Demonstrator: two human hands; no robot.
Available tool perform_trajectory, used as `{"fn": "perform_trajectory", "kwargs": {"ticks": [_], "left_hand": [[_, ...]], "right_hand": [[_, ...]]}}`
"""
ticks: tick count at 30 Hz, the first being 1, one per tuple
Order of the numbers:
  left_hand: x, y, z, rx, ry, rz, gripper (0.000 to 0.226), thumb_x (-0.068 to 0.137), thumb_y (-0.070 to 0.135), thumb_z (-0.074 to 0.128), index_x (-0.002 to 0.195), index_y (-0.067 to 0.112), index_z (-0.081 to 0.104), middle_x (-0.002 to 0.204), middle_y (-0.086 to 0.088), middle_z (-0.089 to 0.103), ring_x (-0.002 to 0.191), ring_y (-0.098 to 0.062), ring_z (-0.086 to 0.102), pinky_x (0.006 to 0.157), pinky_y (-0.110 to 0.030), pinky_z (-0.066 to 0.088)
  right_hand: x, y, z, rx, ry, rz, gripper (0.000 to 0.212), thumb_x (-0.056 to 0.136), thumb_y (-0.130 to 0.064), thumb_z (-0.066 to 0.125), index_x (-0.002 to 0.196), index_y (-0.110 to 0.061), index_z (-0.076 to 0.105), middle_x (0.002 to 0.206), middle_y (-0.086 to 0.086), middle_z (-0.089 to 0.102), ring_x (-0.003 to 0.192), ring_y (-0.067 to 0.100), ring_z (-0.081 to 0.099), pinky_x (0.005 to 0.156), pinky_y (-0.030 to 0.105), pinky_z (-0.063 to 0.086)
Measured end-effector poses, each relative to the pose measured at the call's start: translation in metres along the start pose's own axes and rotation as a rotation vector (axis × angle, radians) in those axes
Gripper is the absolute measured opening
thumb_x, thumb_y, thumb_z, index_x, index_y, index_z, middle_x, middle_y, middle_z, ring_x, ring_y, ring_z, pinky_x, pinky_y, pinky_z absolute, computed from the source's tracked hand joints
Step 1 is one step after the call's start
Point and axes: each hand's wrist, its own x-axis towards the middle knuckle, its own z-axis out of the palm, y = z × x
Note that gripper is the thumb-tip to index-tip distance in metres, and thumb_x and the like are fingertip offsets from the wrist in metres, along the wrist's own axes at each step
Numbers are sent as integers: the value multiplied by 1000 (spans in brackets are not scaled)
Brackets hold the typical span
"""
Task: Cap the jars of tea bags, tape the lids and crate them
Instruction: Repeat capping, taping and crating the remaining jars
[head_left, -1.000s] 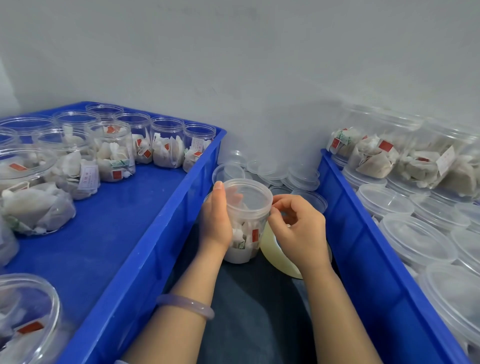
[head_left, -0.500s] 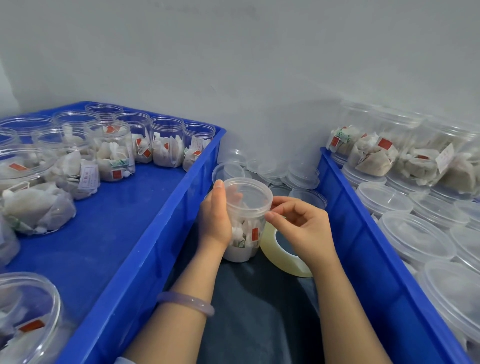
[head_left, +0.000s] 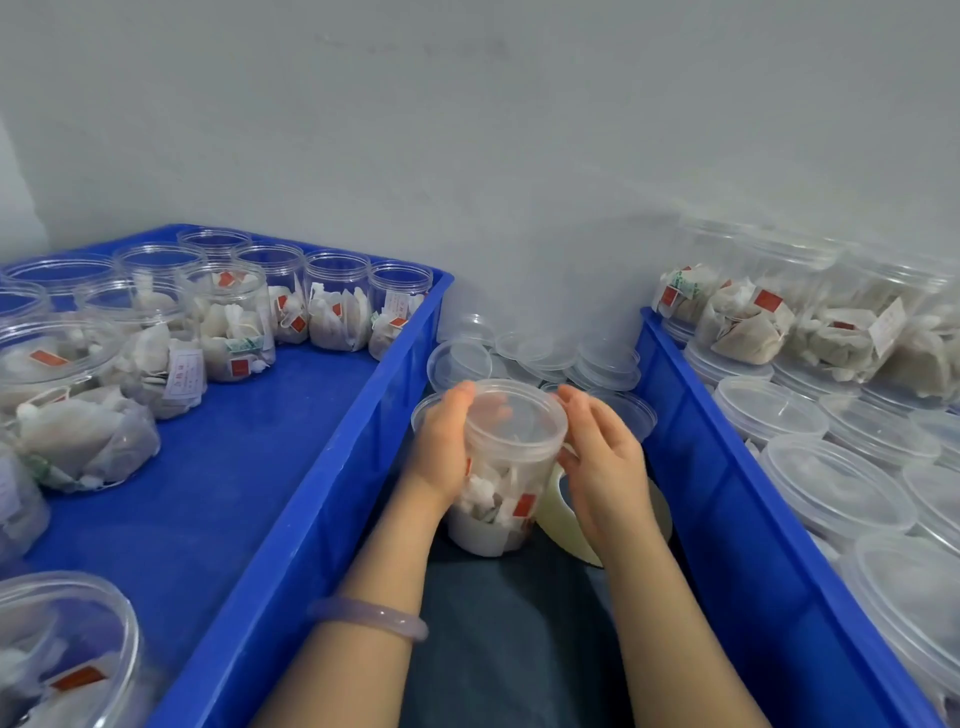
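I am holding one jar (head_left: 519, 460) between my two hands. It is standing on the dark cloth (head_left: 509, 623) in the gap between the two blue crates. The lid (head_left: 511, 415) is sitting on top of it. Tea bags (head_left: 488, 501) are filling about the bottom half.

My left hand (head_left: 441, 441) is wrapping round the jar's side, with the fingers going behind it. My right hand (head_left: 605, 457) is cupping the edge of the lid, fingers and thumb bending round it. I cannot tell if any tape is on the lid yet.

I think the jar is going to feel very light, because it is thin clear plastic and the bags weigh almost nothing. The wall is smooth, so it could be slipping if I hold it loosely. It could also be bending in if I squeeze hard. The best place to hold is the side, just under the lid, with one hand turning the rim.

The tape roll (head_left: 553, 514) is lying just behind my right hand, touching or nearly touching the jar. Loose lids (head_left: 545, 353) are piling up by the wall. The left crate (head_left: 332, 483) is holding open jars (head_left: 335, 301). The right crate (head_left: 727, 493) is holding capped jars (head_left: 836, 478), so I am guessing this one is going there.
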Motion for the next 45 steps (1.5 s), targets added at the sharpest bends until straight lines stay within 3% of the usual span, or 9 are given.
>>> {"fn": "perform_trajectory", "kwargs": {"ticks": [3,9,13,18,22,31,36,40,45], "left_hand": [[5,16,1,103,-44,110,28,93,9,43,109,12,67,104,6,67,100,-7,61,87,-19,47],[-7,13,-1,-69,100,125,28,90,10,47,83,12,74,83,-4,74,81,-14,69,68,-21,55],[-12,15,2,-52,161,134,27,89,10,48,81,15,74,81,-1,74,80,-14,69,63,-17,53],[-30,16,1,20,9,123,20,95,12,47,106,12,64,111,-9,65,108,-27,60,91,-34,49],[-69,46,19,-12,-42,362,25,90,17,47,89,21,71,99,-8,71,93,-19,66,78,-27,54],[-113,161,170,-398,-534,436,26,72,16,48,92,15,64,90,-4,66,88,-19,61,79,-30,48],[-118,164,263,-246,-641,382,29,74,17,58,102,14,66,93,1,65,88,-12,59,83,-24,46],[-118,128,343,76,-758,328,38,93,13,54,131,7,51,131,-9,55,120,-20,51,101,-25,36],[-113,69,398,304,-885,173,52,90,8,56,139,6,38,140,-12,46,124,-22,47,89,-18,36]], "right_hand": [[-5,-5,25,-62,-20,-68,40,79,-68,48,78,-35,70,91,-13,72,91,2,66,77,19,50],[-10,5,45,-51,231,-223,33,94,-5,45,78,-16,72,75,-4,71,73,6,65,63,14,48],[-9,-1,46,-168,213,-182,31,92,-2,42,89,-7,72,89,5,70,87,17,64,75,24,51],[-34,-9,44,-158,264,-54,27,95,-25,48,77,-16,65,77,-3,65,76,12,60,73,27,48],[-85,-44,41,-121,271,-313,37,74,-52,58,97,-23,65,91,-12,69,90,2,63,82,17,48],[-122,-221,-39,-278,555,-770,32,72,-29,51,97,-16,68,85,-8,65,84,4,62,75,17,47],[-111,-273,-127,-346,699,-690,16,77,-19,51,73,-25,66,61,-17,63,65,-4,60,64,14,45],[-95,-280,-210,-543,879,-584,29,82,-20,48,98,-14,71,78,-11,65,77,-2,62,78,19,49],[-71,-236,-292,-933,1023,-412,32,93,-15,44,119,-11,65,122,16,62,118,33,51,103,40,37]]}}
